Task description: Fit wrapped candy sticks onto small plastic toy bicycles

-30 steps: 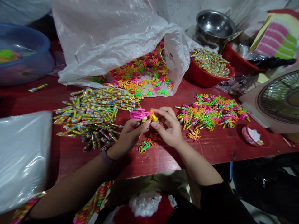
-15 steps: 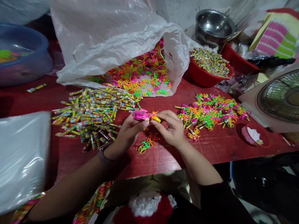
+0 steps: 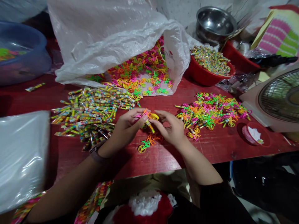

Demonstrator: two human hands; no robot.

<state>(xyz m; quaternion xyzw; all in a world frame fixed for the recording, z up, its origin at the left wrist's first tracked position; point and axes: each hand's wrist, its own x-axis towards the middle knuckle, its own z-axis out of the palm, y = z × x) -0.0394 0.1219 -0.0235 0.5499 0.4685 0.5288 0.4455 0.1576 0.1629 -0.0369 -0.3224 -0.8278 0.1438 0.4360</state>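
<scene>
Above the red table (image 3: 168, 152), my left hand (image 3: 123, 129) pinches a small plastic toy bicycle (image 3: 146, 114), pink and orange with a yellow wheel. A thin tube in a printed yellow wrapper (image 3: 150, 127) hangs below the left fingertips, against the bicycle. My right hand (image 3: 173, 127) has its thumb and fingers closed around the yellow wheel side. Beneath both hands lie orange bicycle parts (image 3: 154, 138) and a green frame with a yellow wheel (image 3: 143, 146). Left of my hands is a heap of wrapped tubes (image 3: 93, 109); to the right, a pile of colourful toy bicycles (image 3: 212, 110).
A large white plastic sack (image 3: 105, 40) spills bicycle parts at the back. A red bowl (image 3: 203, 74) of small wrapped pieces stands back right, near a metal bowl (image 3: 216, 25) and a fan (image 3: 263, 102). A blue basin (image 3: 23, 68) and plastic bags (image 3: 21, 155) are at left.
The toy bicycle has turned in my fingers, and the wrapped tube now shows below it. My left hand has shifted slightly left; the piles look unchanged.
</scene>
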